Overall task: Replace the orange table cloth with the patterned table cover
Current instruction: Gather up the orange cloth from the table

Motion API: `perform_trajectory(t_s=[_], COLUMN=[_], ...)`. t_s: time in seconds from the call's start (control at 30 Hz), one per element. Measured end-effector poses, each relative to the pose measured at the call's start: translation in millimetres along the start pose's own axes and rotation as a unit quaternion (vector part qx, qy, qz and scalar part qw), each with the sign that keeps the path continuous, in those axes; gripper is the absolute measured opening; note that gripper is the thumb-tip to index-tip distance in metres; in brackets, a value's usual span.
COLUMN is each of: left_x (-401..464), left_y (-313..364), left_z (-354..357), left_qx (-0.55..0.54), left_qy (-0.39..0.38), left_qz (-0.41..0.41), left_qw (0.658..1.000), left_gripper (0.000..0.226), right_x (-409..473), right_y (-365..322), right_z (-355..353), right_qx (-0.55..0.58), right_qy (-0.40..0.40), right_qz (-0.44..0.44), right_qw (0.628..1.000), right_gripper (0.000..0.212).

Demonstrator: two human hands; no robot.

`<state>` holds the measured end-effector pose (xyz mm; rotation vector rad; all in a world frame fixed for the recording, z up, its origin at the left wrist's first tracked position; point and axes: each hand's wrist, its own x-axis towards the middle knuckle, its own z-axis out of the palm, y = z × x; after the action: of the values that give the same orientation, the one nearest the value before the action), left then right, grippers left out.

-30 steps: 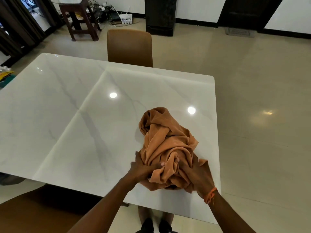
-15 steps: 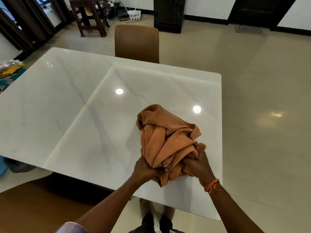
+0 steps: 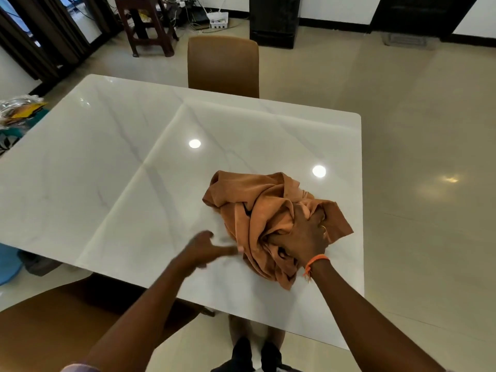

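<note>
The orange table cloth [image 3: 257, 210] lies bunched in a heap on the white marble table [image 3: 107, 162], near its right front corner. My right hand [image 3: 308, 232] rests on top of the heap with its fingers closed into the folds. My left hand [image 3: 206, 247] is blurred, just left of the heap above the bare tabletop, fingers spread and holding nothing. The patterned table cover is not clearly in view.
A brown chair [image 3: 224, 65] stands at the table's far side and another [image 3: 53, 331] at the near left. A dark wooden stool [image 3: 146, 22] and cables sit at the back. Colourful items [image 3: 18, 114] lie off the table's left edge. Tiled floor spreads to the right.
My left hand has let go of the cloth and moved left, opening. My right hand has shifted up onto the top of the heap, which has spread a little to the right.
</note>
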<state>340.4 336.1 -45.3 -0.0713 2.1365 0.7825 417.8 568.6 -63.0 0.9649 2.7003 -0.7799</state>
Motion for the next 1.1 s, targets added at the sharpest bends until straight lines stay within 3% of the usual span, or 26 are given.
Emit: perform_trajectory(t_s=[0.07, 0.1, 0.2, 0.33, 0.43, 0.5, 0.63, 0.7, 0.77, 0.9, 1.1], left_x=[9.9, 19.4, 48.1, 72.5, 79.6, 76.0, 74.2, 74.3, 68.5, 61.5, 32.7], left_y=[13.2, 24.0, 59.2, 61.3, 65.7, 76.8, 77.5, 76.8, 79.0, 69.0, 59.0], left_z=[-33.5, -44.1, -43.4, 0.4, 23.8, 33.6, 44.8, 43.2, 44.9, 61.3, 62.2], left_qx=[0.031, 0.055, 0.145, 0.076, 0.033, -0.025, -0.086, -0.088, -0.074, 0.040, -0.194], left_qy=[0.181, 0.205, 0.092, -0.123, -0.165, -0.173, -0.172, -0.186, -0.173, -0.061, -0.086], left_qz=[0.068, 0.113, 0.205, 0.210, 0.225, 0.227, 0.182, 0.140, 0.106, 0.022, 0.041], left_qw=[0.981, 0.971, 0.963, 0.967, 0.960, 0.958, 0.964, 0.969, 0.976, 0.997, 0.976], left_gripper=[0.140, 0.145, 0.153, 0.130, 0.122, 0.119, 0.111, 0.103, 0.094, 0.126, 0.077], right_x=[-1.1, -1.8, 3.8, 14.7, 15.5, 15.1, 26.8, 32.2, 38.2, 31.1, 23.5], right_y=[3.0, 4.5, 17.5, 45.6, 68.8, 79.4, 83.4, 82.7, 89.7, 79.8, 60.8], right_z=[0.3, 0.0, 0.6, -2.0, -5.4, -6.7, -4.4, -0.5, 6.2, -1.4, 0.1], right_qx=[0.006, 0.009, 0.030, 0.152, 0.312, 0.407, 0.409, 0.398, 0.369, 0.420, 0.498], right_qy=[-0.007, -0.012, -0.035, -0.052, -0.033, -0.055, -0.101, -0.095, -0.082, -0.088, -0.145], right_qz=[-0.002, -0.004, -0.019, -0.088, -0.027, 0.055, 0.124, 0.154, 0.126, 0.040, -0.030], right_qw=[1.000, 1.000, 0.999, 0.983, 0.949, 0.910, 0.898, 0.899, 0.917, 0.903, 0.854], right_gripper=[0.116, 0.115, 0.116, 0.118, 0.122, 0.125, 0.080, 0.081, 0.087, 0.092, 0.068])
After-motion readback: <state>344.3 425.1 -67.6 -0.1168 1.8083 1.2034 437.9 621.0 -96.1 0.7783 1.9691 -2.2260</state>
